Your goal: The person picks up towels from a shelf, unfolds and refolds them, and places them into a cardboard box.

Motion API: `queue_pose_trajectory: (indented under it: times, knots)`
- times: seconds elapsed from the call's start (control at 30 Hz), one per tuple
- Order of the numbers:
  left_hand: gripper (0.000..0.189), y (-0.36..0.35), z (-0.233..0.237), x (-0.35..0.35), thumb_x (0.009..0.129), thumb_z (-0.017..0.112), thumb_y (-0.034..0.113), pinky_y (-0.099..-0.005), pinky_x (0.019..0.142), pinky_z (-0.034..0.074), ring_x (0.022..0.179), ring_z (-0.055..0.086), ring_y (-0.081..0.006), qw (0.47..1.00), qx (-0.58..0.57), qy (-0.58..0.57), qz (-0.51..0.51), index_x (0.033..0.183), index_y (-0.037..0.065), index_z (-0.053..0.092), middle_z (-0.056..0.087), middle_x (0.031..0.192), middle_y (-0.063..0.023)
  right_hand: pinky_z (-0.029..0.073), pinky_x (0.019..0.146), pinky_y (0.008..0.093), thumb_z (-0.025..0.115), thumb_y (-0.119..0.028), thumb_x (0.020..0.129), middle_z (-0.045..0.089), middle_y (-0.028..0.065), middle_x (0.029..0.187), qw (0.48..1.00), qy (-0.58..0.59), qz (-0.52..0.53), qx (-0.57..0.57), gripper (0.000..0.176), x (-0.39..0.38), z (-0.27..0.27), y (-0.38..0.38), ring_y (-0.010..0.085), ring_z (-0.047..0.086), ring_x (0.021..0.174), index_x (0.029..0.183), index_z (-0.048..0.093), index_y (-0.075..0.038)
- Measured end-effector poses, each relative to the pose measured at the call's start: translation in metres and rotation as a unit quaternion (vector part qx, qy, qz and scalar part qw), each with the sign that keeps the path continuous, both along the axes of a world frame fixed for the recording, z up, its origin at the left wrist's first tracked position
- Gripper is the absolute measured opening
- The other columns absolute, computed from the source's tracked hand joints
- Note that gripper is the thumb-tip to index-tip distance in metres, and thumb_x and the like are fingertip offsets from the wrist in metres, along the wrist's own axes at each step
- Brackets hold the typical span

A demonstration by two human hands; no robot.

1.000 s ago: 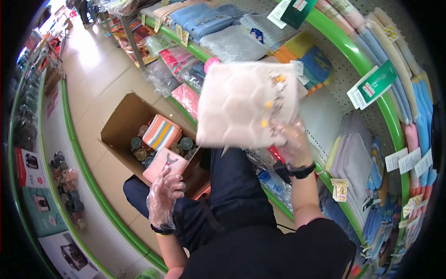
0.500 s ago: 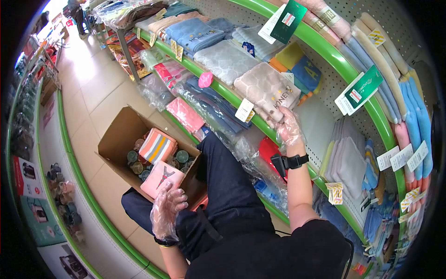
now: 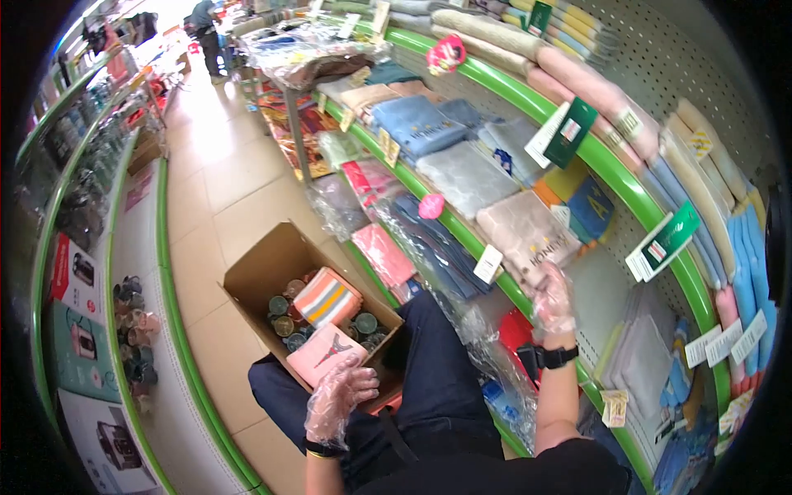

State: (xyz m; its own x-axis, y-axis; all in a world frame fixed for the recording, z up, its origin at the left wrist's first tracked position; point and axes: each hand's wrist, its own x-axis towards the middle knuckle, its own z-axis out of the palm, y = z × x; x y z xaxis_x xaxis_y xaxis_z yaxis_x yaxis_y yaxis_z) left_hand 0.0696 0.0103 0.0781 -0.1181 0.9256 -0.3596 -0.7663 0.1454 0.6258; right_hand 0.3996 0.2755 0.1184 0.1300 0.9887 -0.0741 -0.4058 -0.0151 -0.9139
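Observation:
On the shelf lies a folded beige towel (image 3: 528, 231) with dark lettering and a small bee motif. My right hand (image 3: 554, 307), in a clear plastic glove, grips its near corner, thumb and fingers closed at the edge. My left hand (image 3: 341, 398), gloved alike, is held palm up with loosely bent, parted fingers and nothing in them. It is beside a folded pink towel (image 3: 326, 353) with a tower picture, in an open cardboard box (image 3: 264, 257). A folded orange, white and grey striped towel (image 3: 328, 297) sits in there too, over several round jar-like items (image 3: 367, 323).
Grey (image 3: 466, 177) and blue folded towels (image 3: 417, 124) line the same green-edged shelf. Rolled towels with green tags (image 3: 569, 132) fill the shelf above. Plastic-wrapped goods sit below. A tiled aisle (image 3: 219, 190) runs past a left shelf (image 3: 153, 330); a person (image 3: 206, 37) stands far off.
The view has tilted up and turned left, so the scene sits lower and further right. My right hand stays at the beige towel's corner; my left stays beside the pink towel.

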Motion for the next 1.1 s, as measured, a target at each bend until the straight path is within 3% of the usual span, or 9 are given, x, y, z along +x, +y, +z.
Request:
queue_pose_trajectory:
  times: [0.07, 0.2, 0.27, 0.33, 0.4, 0.47, 0.57, 0.8, 1.1]
  knots:
    - [0.040, 0.005, 0.007, 0.001, 0.093, 0.047, 0.026, -0.0377, 0.079, 0.052, 0.089, 0.062, -0.0273, 1.000, 0.013, 0.011, -0.001, 0.123, 0.001, 0.044, 0.059, 0.105, -0.0189, 0.049, 0.070, 0.0311, 0.057, -0.015, 0.085, 0.059, 0.0044, 0.084, 0.995, -0.059, 0.039, 0.072, 0.013, 0.006, 0.012, -0.006, 0.0182, 0.059, 0.079, 0.094, 0.060, -0.005]
    - [0.039, 0.009, 0.009, 0.002, 0.093, 0.048, 0.025, -0.0378, 0.080, 0.051, 0.090, 0.062, -0.0275, 0.999, 0.034, 0.018, -0.007, 0.123, 0.000, 0.044, 0.058, 0.106, -0.0191, 0.044, 0.075, 0.0270, 0.058, -0.015, 0.082, 0.060, 0.0025, 0.083, 0.998, -0.057, 0.004, -0.015, 0.020, 0.020, 0.023, -0.021, 0.0141, 0.056, 0.081, 0.093, 0.062, 0.000]
    - [0.040, 0.012, 0.008, 0.003, 0.093, 0.048, 0.025, -0.0384, 0.081, 0.051, 0.091, 0.061, -0.0281, 0.999, 0.037, 0.004, -0.021, 0.124, 0.000, 0.043, 0.058, 0.107, -0.0193, 0.044, 0.077, 0.0305, 0.055, -0.012, 0.078, 0.062, 0.0072, 0.087, 0.952, -0.293, 0.079, -0.035, 0.024, 0.058, -0.011, -0.010, 0.0179, 0.057, 0.084, 0.096, 0.061, 0.003]
    - [0.039, 0.013, 0.005, 0.004, 0.093, 0.048, 0.024, -0.0392, 0.083, 0.050, 0.092, 0.061, -0.0291, 0.998, 0.040, -0.004, -0.043, 0.123, 0.000, 0.044, 0.058, 0.107, -0.0192, 0.044, 0.077, 0.0326, 0.052, -0.010, 0.075, 0.062, 0.0129, 0.089, 0.947, -0.315, 0.052, 0.034, 0.030, 0.062, -0.046, -0.003, 0.0217, 0.057, 0.086, 0.101, 0.060, 0.004]
    - [0.039, 0.013, 0.009, 0.011, 0.092, 0.048, 0.023, -0.0400, 0.083, 0.050, 0.094, 0.060, -0.0295, 0.999, 0.032, 0.004, -0.034, 0.123, 0.000, 0.044, 0.058, 0.107, -0.0192, 0.044, 0.078, 0.0344, 0.051, -0.013, 0.077, 0.061, 0.0167, 0.091, 0.747, -0.630, -0.022, 0.210, 0.035, 0.073, -0.053, -0.004, 0.0237, 0.057, 0.085, 0.107, 0.057, 0.004]
    - [0.042, 0.011, 0.011, 0.015, 0.092, 0.049, 0.024, -0.0396, 0.082, 0.050, 0.093, 0.060, -0.0293, 0.999, 0.022, 0.023, -0.026, 0.124, -0.002, 0.043, 0.058, 0.106, -0.0193, 0.048, 0.082, 0.0334, 0.054, -0.014, 0.085, 0.059, 0.0134, 0.106, 0.869, -0.487, 0.073, 0.057, 0.040, 0.066, -0.027, 0.004, 0.0200, 0.058, 0.096, 0.120, 0.046, 0.005]
    - [0.046, 0.010, 0.009, 0.019, 0.092, 0.049, 0.028, -0.0369, 0.079, 0.051, 0.089, 0.061, -0.0274, 0.998, 0.043, 0.039, -0.016, 0.125, -0.004, 0.042, 0.059, 0.105, -0.0185, 0.050, 0.074, 0.0321, 0.057, -0.015, 0.085, 0.060, 0.0134, 0.102, 0.937, -0.346, 0.043, -0.012, 0.038, 0.041, 0.004, -0.010, 0.0202, 0.060, 0.086, 0.114, 0.048, 0.006]
    - [0.048, 0.006, 0.008, 0.022, 0.092, 0.049, 0.031, -0.0358, 0.078, 0.051, 0.088, 0.061, -0.0250, 0.999, 0.018, 0.045, -0.007, 0.125, -0.004, 0.043, 0.060, 0.103, -0.0159, 0.051, 0.063, 0.0304, 0.059, -0.010, 0.081, 0.062, 0.0107, 0.084, 0.946, -0.301, 0.073, -0.091, 0.022, 0.052, 0.001, 0.024, 0.0172, 0.061, 0.074, 0.097, 0.058, 0.004]
    - [0.050, 0.009, 0.003, 0.020, 0.092, 0.050, 0.030, -0.0354, 0.079, 0.051, 0.089, 0.061, -0.0256, 0.999, 0.013, 0.035, -0.011, 0.127, -0.004, 0.040, 0.059, 0.104, -0.0166, 0.052, 0.064, 0.0300, 0.060, -0.007, 0.082, 0.062, 0.0104, 0.093, 0.955, -0.295, 0.032, -0.006, 0.023, 0.054, -0.016, 0.059, 0.0153, 0.061, 0.077, 0.102, 0.057, 0.005]
